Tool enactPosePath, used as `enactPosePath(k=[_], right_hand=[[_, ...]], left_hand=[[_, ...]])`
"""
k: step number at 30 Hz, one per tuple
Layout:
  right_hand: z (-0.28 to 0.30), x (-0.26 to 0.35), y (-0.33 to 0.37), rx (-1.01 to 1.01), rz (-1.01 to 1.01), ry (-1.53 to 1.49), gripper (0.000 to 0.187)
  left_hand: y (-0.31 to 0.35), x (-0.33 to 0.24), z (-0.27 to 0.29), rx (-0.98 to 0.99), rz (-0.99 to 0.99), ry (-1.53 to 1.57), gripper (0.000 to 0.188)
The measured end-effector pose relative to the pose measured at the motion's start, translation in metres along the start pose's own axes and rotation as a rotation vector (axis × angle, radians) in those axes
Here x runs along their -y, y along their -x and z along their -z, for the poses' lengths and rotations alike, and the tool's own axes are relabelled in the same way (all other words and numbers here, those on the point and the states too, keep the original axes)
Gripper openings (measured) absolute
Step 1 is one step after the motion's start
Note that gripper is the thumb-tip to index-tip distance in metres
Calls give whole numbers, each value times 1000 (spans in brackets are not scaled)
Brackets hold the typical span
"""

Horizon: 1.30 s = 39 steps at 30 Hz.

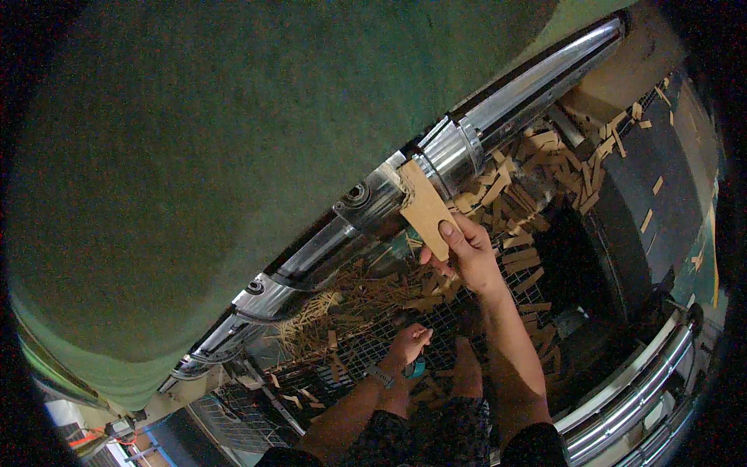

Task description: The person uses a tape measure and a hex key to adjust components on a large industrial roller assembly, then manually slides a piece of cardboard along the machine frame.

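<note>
A flat tan piece of cardboard (pixel 426 206) with a ragged, torn-looking edge is pinched in my right hand (pixel 469 251), thumb on top. Its far end overlaps the shiny metal shaft (pixel 454 152) that runs slantwise below the big green surface; whether it touches the metal I cannot tell. Lower down, near my legs, my left hand (pixel 412 344) is closed with its fingers curled together. Whatever might be in it is hidden. A grey watch (pixel 380 377) is on that wrist, and a small teal thing (pixel 417 367) shows just below the hand.
Cardboard strips (pixel 506 191) and thin slivers (pixel 311 313) lie heaped below the shaft and over a metal grid (pixel 366 366). A huge green curved surface (pixel 233 148) fills the upper left. Metal rails (pixel 646 397) curve at lower right, beside a dark panel (pixel 661 187) with loose strips.
</note>
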State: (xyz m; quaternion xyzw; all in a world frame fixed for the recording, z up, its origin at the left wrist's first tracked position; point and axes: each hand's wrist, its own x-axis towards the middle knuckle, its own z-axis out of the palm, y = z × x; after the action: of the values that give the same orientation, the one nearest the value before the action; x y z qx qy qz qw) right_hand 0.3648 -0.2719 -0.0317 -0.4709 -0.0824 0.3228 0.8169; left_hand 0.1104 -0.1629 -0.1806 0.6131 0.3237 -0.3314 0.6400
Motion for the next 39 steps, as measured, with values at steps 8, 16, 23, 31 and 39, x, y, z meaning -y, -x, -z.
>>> enactPosePath(k=[8,16,23,31,39], right_hand=[[-2,2,-1,-29,-54,-6,34],[-4,3,-1,-44,-53,-23,34],[0,2,0,-44,-41,-21,34],[1,0,-1,-29,-62,-29,32],[2,0,-1,-8,-36,-9,32]], left_hand=[[-8,8,4,-14,-7,-3,28],[-10,4,4,-35,-50,-80,30],[-14,4,4,4,58,-154,28],[-32,54,2,-132,-115,86,20],[-30,48,-3,-135,-78,128,19]])
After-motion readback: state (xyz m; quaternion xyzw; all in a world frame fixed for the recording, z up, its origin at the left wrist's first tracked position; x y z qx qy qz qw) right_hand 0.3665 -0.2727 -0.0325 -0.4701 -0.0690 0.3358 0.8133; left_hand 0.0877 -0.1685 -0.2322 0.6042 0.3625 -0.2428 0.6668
